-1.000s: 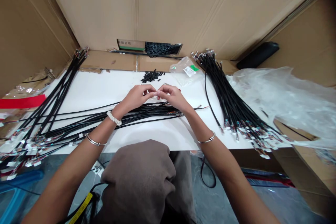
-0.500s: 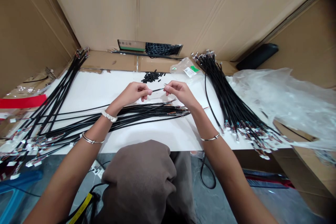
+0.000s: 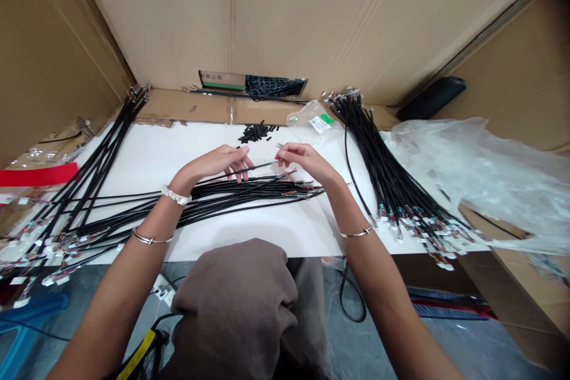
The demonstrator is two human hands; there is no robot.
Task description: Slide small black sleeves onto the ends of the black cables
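Note:
My left hand (image 3: 218, 163) and my right hand (image 3: 303, 161) hover above the white table, a short gap between them. A thin black cable (image 3: 256, 167) runs through the curled fingers of my left hand, and its tip is pinched in my right fingertips. Small metal strands (image 3: 278, 145) show just above my right fingers. Directly below both hands lies a loose bundle of black cables (image 3: 249, 193) with bare wire ends pointing right. My left fingertips nearly touch that bundle.
A small pile of black tube pieces (image 3: 256, 133) lies at the table's far edge. Long black cable bundles with connectors fan out at left (image 3: 104, 154) and right (image 3: 392, 172). A clear plastic sheet (image 3: 481, 184) and cardboard walls (image 3: 312, 18) surround the white table (image 3: 133, 154).
My hands have drawn apart from touching at the fingertips. My left hand has moved left along the cable, and a longer length of cable now shows between the hands.

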